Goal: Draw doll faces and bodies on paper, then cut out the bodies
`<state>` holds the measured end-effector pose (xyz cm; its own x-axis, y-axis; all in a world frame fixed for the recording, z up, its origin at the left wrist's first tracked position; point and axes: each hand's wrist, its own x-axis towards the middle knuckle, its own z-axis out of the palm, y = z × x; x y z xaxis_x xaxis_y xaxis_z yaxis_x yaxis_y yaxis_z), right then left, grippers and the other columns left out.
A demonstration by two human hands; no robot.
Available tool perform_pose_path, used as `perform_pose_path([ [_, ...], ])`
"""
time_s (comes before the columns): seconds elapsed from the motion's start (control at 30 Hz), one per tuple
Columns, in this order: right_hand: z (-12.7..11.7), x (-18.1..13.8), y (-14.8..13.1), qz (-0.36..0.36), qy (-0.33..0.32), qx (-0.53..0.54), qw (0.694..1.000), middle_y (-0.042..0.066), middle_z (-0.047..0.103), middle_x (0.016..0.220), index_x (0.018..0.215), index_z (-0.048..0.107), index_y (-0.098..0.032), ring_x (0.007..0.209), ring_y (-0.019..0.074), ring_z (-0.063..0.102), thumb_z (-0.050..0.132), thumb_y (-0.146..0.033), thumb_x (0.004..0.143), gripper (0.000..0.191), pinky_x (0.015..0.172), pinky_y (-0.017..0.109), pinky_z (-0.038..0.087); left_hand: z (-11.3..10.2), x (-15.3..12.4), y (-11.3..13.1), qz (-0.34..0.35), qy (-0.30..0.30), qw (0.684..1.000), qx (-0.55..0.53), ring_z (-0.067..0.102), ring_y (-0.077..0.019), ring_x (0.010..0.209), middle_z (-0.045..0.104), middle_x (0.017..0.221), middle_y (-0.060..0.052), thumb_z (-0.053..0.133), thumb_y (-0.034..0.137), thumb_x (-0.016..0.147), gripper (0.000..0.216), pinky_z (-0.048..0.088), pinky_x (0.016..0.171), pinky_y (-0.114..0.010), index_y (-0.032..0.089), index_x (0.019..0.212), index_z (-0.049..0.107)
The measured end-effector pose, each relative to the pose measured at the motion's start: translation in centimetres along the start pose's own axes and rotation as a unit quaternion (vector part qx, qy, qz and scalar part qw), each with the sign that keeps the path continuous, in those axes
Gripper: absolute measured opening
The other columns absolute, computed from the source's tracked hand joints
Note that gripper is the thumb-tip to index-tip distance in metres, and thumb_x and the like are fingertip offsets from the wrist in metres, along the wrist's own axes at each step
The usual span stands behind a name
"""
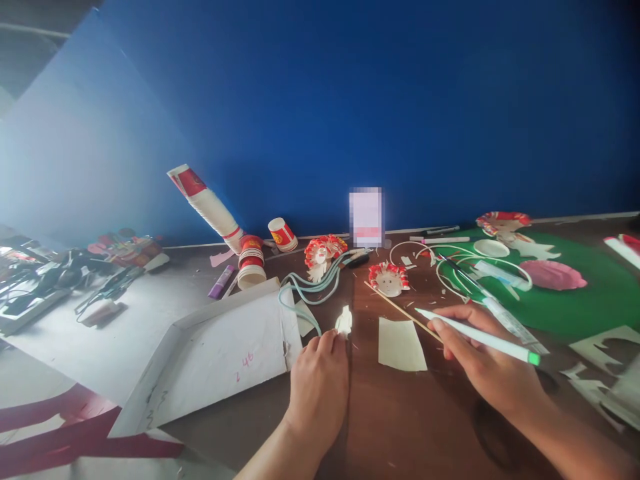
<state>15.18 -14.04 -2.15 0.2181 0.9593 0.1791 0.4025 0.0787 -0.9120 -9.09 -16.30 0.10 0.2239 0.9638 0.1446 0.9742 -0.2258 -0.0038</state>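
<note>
My left hand (320,380) is closed, its fingertips pinching the lower end of a small white paper cutout (344,320) just above the brown table. My right hand (487,357) grips a white felt-tip pen (480,339) with a green end, its tip pointing left. A thin wooden stick (397,308) runs toward the right fingers; whether they touch it I cannot tell. Between the hands lies a cream paper piece (401,345). Beyond it sits a paper-cup face (390,281) with a curled red-and-white rim, and a similar one (325,255) stands farther left.
On the left lie a white box lid (220,353) and a purple glue stick (221,282). Stacked paper cups (210,210) lean at the back beside a single cup (283,235). Pale cables (315,288) curl behind my left hand. A green sheet (550,313) and paper scraps (607,360) lie right.
</note>
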Motion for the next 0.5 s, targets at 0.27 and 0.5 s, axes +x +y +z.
perform_pose_path([
  [0.27, 0.0, -0.1, 0.1, 0.01, 0.004, -0.022, 1.0, 0.0, 0.069, 0.063, 0.09, 0.067, -0.022, 0.05, 0.0165, 0.065, 0.065, -0.05, 0.084, 0.029, 0.047, 0.026, 0.053, -0.4, 0.1, 3.1, 0.089, 0.113, 0.99, 0.002, 0.058, -0.0181, 0.078, 0.064, 0.088, -0.003, 0.054, 0.014, 0.095, 0.018, 0.048, 0.069, -0.03, 0.02, 0.108, 0.065],
  [0.5, -0.2, -0.3, 0.4, -0.009, 0.004, -0.016, 1.0, -0.001, 0.068, 0.064, 0.094, 0.066, -0.022, 0.05, 0.0156, 0.065, 0.063, -0.051, 0.086, 0.03, 0.049, 0.025, 0.055, 0.3, 0.4, 5.6, 0.157, 0.141, 0.977, -0.02, 0.055, -0.0198, 0.079, 0.061, 0.091, -0.004, 0.06, 0.016, 0.091, 0.005, 0.049, 0.067, -0.033, 0.019, 0.095, 0.062],
])
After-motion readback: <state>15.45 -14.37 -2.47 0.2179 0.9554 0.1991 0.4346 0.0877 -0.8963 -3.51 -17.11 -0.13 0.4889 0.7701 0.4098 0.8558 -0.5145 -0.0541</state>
